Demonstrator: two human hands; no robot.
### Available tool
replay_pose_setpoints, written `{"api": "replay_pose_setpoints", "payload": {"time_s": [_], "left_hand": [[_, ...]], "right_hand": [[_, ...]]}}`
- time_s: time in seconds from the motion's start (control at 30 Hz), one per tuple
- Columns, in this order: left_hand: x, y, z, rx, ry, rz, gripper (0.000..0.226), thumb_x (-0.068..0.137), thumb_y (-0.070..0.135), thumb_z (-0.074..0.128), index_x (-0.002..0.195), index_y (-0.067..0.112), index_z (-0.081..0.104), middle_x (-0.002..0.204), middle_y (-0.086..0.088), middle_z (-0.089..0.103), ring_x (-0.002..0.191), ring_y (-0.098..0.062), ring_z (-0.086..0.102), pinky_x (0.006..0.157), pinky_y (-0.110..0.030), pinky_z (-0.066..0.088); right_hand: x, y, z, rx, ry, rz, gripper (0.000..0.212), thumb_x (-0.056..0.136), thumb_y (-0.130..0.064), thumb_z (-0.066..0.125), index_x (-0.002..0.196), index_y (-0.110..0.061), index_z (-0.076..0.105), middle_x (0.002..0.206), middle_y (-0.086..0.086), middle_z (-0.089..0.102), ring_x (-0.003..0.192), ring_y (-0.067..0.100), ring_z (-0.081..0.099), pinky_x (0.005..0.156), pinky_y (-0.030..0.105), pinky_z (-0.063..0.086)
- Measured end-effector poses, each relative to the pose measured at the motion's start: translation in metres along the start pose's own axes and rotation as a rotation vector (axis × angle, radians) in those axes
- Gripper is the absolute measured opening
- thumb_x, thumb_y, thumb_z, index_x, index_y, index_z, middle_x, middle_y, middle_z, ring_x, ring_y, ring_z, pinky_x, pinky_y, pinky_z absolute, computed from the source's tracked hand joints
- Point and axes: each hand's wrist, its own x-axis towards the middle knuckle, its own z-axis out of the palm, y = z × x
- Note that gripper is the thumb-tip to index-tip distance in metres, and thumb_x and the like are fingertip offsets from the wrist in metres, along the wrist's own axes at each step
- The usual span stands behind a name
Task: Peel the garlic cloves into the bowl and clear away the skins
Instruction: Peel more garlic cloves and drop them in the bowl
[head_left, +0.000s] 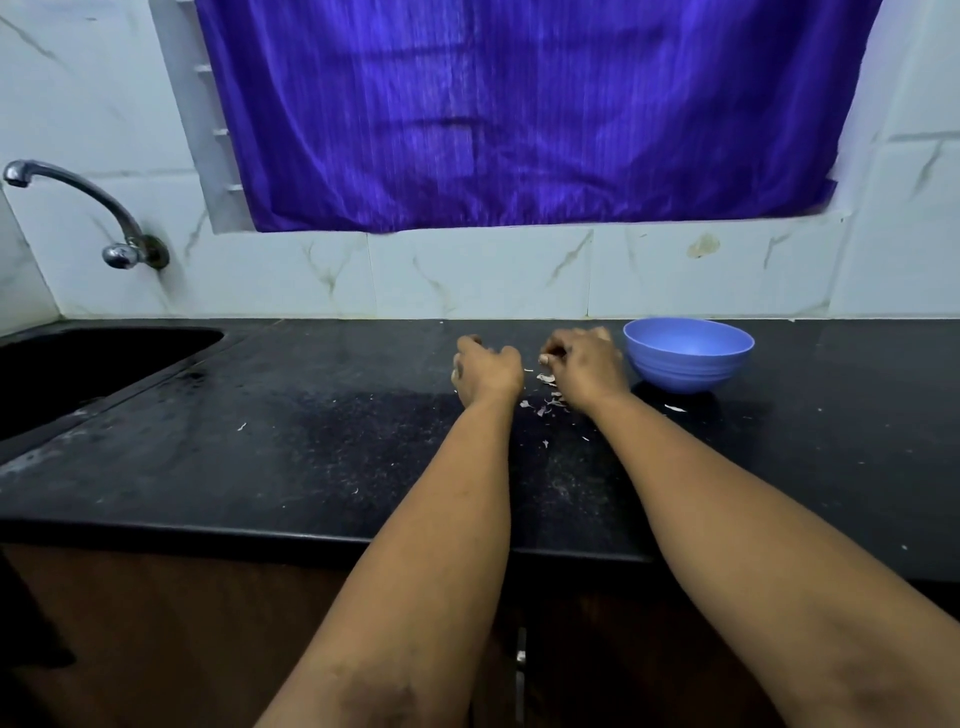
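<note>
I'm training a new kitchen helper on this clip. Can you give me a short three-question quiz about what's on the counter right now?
1. True or false: the blue bowl stands on the person's right, beside the right hand.
2. Where do most of the garlic skins lie? A) in the sink B) on the counter between the hands C) on the tap
3. Fill in: the left hand has its fingers ____.

Key: 1 true; 2 B; 3 curled.
</note>
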Motion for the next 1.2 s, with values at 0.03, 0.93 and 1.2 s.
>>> {"api": "replay_pose_setpoints", "payload": {"time_s": [0.03,0.93,1.2], "left_hand": [[0.001,0.000,0.000,-0.004,0.006,0.010,0.039,0.085,0.019,0.052,0.123,0.013,0.046,0.119,-0.005,0.057,0.115,-0.027,0.051,0.095,-0.038,0.045],[0.008,-0.006,0.007,-0.079,-0.064,0.070,0.029,0.087,0.016,0.058,0.116,0.017,0.058,0.106,0.004,0.060,0.102,-0.019,0.060,0.088,-0.029,0.048],[0.000,-0.008,0.020,-0.071,-0.286,0.469,0.023,0.083,0.034,0.073,0.100,0.019,0.074,0.095,0.002,0.074,0.096,-0.013,0.066,0.089,-0.033,0.053]], "right_hand": [[0.001,-0.004,-0.004,0.014,0.049,-0.008,0.010,0.091,-0.029,0.061,0.092,-0.022,0.068,0.095,-0.001,0.066,0.107,0.024,0.044,0.084,0.036,0.036],[-0.002,-0.005,-0.005,0.212,-0.026,0.278,0.009,0.092,-0.029,0.061,0.083,-0.030,0.064,0.089,0.000,0.065,0.093,0.015,0.050,0.079,0.027,0.040],[-0.008,0.006,-0.026,1.018,-0.101,0.495,0.013,0.090,-0.015,0.066,0.103,-0.015,0.063,0.082,-0.002,0.069,0.070,0.004,0.058,0.054,0.022,0.040]]}}
